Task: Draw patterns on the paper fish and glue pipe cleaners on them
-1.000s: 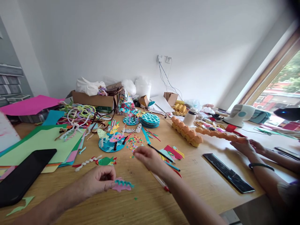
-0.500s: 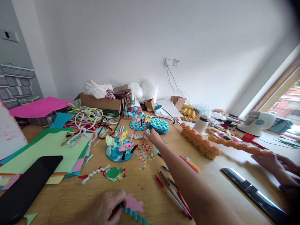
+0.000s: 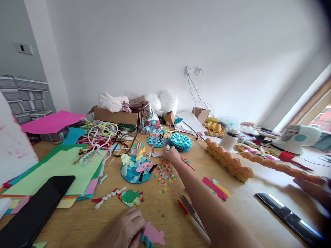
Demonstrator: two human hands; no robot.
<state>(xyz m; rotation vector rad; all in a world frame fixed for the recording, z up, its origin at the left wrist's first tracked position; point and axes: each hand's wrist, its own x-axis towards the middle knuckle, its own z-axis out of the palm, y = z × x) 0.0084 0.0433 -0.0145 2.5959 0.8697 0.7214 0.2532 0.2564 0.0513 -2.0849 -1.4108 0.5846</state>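
Note:
My left hand is closed at the bottom of the view, gripping a teal twisted pipe cleaner. Just beside its fingertips lies a pink paper fish. My right arm stretches across the table. The right hand has its fingers closed around a small white item, mostly hidden, in front of a stack of blue wavy discs. A grey fish cutout lies left of that hand. Nearer to me are scattered confetti dots and a blue base with paper fish.
A green fish, coloured paper sheets and a black phone occupy the left. Pens lie beneath my right forearm. Orange egg-carton strips and a black shiny slab are rightward, near another person's hand.
The view has turned slightly left, so things sit farther right. My right hand stays by the blue discs. Less of the teal pipe cleaner shows beside my left hand.

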